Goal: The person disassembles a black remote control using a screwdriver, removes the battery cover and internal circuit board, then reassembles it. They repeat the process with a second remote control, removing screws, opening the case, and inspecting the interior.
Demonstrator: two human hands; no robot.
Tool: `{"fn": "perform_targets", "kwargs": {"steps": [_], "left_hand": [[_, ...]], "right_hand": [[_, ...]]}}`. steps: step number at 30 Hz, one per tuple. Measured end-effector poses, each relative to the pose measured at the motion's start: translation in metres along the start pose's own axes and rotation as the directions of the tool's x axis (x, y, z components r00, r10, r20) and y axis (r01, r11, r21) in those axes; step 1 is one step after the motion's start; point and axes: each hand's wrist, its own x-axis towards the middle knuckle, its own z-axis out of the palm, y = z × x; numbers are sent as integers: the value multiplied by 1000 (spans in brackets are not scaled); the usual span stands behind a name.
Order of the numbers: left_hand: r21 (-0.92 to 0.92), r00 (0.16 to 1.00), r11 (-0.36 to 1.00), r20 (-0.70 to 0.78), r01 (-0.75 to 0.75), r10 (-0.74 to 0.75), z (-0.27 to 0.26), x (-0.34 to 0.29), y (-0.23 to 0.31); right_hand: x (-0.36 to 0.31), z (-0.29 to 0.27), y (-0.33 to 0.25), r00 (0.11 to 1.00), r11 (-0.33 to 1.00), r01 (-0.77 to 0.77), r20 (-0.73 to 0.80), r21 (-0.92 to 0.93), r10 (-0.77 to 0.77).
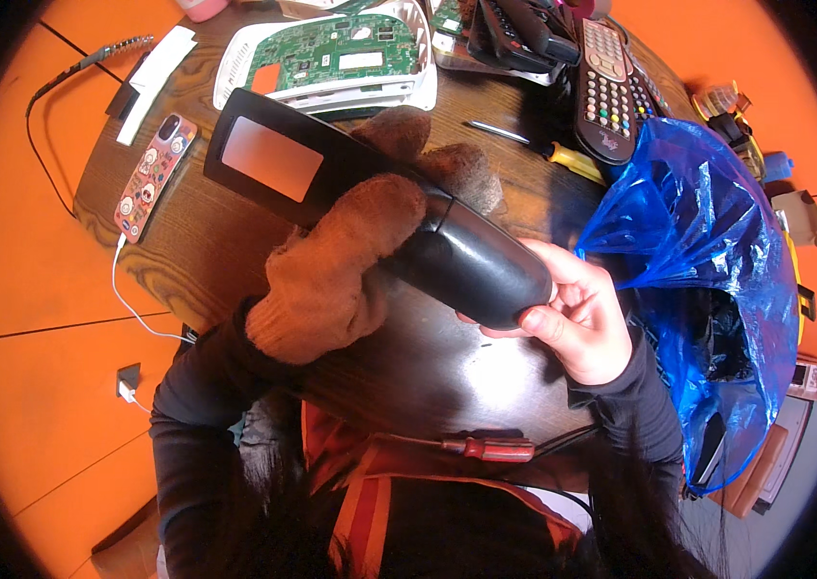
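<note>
A long black remote control (pixel 471 261) hangs over the table in both my hands, its plain back up. A pale rectangular label (pixel 273 159) covers part of its wider far-left end. A seam crosses the casing near the middle, and the near end is rounded. My left hand (pixel 336 265), in a thick brownish knitted glove, is closed around the middle. With my bare right hand (pixel 587 314) I grip the rounded end, the thumb on the near side and the fingers partly hidden.
White casings with green circuit boards (pixel 360 58) lie at the back, remotes (pixel 604 96) and a yellow-handled screwdriver (pixel 572 162) at back right. A blue plastic bag (pixel 707 222) covers the right edge. A phone (pixel 155 179) charges at left; a red-handled screwdriver (pixel 495 450) lies near me.
</note>
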Motion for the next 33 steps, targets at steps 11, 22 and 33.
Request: {"fn": "perform_targets", "kwargs": {"steps": [11,22,33], "left_hand": [[25,962,965,78,262,-263,-13,-16,-3],[112,774,899,471,424,-423,5,-10,-18],[321,595,625,200,711,-779,21,-3,3]], "right_hand": [[3,-8,1,999,999,28,20,23,-28],[5,-23,-38,832,865,465,-242,-188,-500],[5,-13,-39,799,800,394,-262,-452,-541]]}}
